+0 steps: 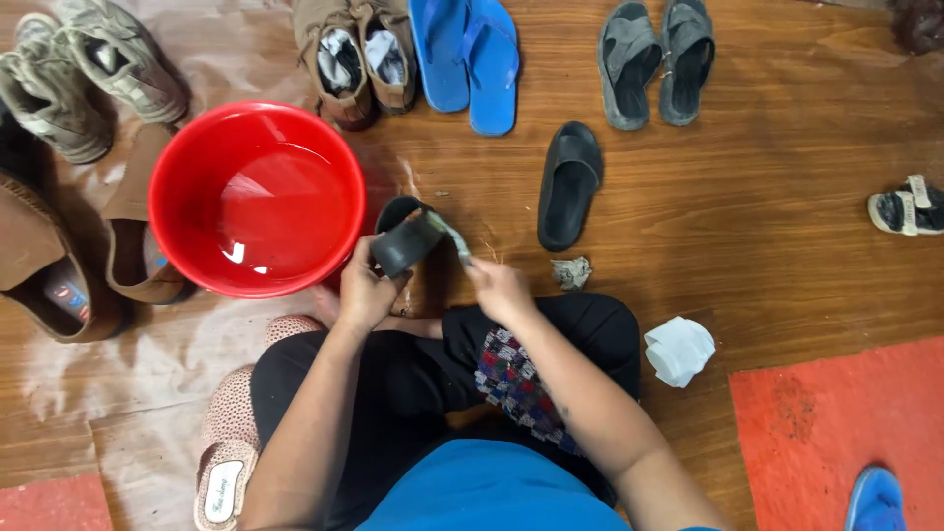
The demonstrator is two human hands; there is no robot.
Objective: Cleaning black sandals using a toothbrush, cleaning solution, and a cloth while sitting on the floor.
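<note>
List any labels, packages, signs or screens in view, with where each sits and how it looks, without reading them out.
Insole label: inside the brown shoe at far left, a small patch of red and blue.
Insole label: inside the pink slipper at bottom left, a pale oval with dark script.
No packages, signs or screens are in view.

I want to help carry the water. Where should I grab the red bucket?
Probably grip the red bucket by its rim with both hands, on opposite sides, coming from above. It sits upright and holds water, no handle shows, and shoes crowd its left side, so lift it level.
</note>
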